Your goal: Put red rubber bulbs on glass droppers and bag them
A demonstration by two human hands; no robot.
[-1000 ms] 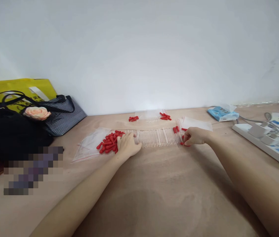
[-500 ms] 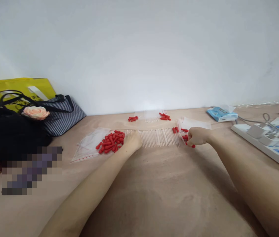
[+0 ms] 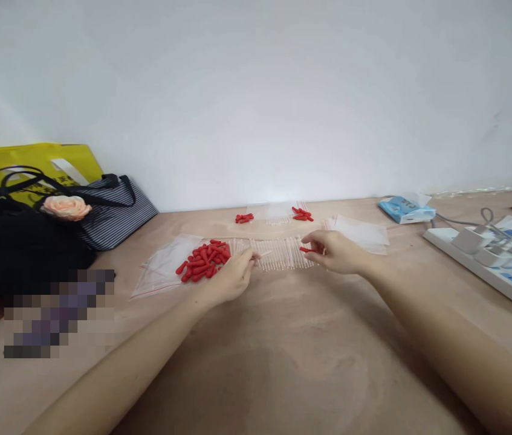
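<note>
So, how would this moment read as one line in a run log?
left hand: pinching a thin pale stick | right hand: holding a red piece | red pile: beside left hand

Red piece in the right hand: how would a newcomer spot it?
On the table, find the row of pale sticks. Over its right end, the right hand pinches the red piece. Only this one is held; other visible red pieces lie in piles.

Passage is open on the near side of the row of thin white sticks point(image 3: 285, 254), over wooden tabletop point(image 3: 260, 356) between the left forearm point(image 3: 138, 356) and right forearm point(image 3: 437, 332). Left of the row, a heap of red tapered rubbery pieces point(image 3: 204, 261) obstructs; beyond it, two small red piles point(image 3: 244, 218) point(image 3: 303, 214) leave a narrow strip.
</note>
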